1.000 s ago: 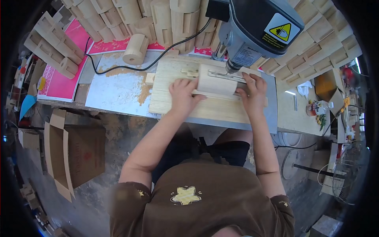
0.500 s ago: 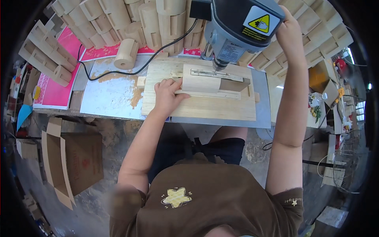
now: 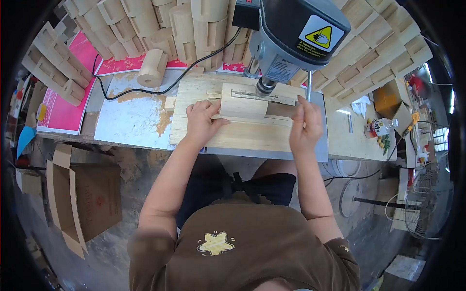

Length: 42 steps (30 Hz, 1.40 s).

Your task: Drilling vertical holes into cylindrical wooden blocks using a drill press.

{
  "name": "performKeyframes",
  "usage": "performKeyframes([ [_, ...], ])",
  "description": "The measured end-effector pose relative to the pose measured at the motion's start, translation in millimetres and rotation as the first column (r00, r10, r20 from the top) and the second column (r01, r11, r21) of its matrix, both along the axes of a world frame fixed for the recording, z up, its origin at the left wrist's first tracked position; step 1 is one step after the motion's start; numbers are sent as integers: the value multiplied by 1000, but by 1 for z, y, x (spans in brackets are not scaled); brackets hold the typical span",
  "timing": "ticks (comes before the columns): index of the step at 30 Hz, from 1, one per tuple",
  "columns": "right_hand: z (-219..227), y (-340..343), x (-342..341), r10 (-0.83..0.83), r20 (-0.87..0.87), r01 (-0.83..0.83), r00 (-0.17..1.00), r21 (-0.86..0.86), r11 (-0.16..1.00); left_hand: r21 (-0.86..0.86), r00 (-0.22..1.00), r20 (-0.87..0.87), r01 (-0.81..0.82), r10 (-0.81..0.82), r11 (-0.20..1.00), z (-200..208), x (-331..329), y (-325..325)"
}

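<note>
Under the drill press, a pale wooden block with a rounded top lies on a flat wooden board. A metal strip with a slot runs along the block's top, and the drill chuck is right above it. My left hand grips the block's left end, thumb toward me. A grey-brown flat piece sticks out from the block's right end. My right hand pinches that piece's outer end between thumb and fingers; the fingertips partly hide it.
Stacked pale wooden cylinders with cut slots line the back, and more pieces are piled at the right. One loose cylinder lies beside a black cable. A plastic bottle is at the right; an open cardboard box stands on the floor.
My right hand has come down from the drill press's right side to the flat piece's outer end. My left hand stays at the block's left end.
</note>
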State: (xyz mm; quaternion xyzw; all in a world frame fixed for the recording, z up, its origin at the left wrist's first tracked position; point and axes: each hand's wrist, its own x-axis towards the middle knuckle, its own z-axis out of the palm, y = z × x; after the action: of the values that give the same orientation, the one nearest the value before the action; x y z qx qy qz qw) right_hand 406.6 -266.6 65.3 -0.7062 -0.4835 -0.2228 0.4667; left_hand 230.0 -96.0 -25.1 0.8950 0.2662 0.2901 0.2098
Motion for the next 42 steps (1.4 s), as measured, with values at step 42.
performKeyframes([
  [42, -32, 19, 26, 197, 150, -231, 969, 262, 937, -29, 1000, 0, -9, 9, 1000, 2, 33, -28],
])
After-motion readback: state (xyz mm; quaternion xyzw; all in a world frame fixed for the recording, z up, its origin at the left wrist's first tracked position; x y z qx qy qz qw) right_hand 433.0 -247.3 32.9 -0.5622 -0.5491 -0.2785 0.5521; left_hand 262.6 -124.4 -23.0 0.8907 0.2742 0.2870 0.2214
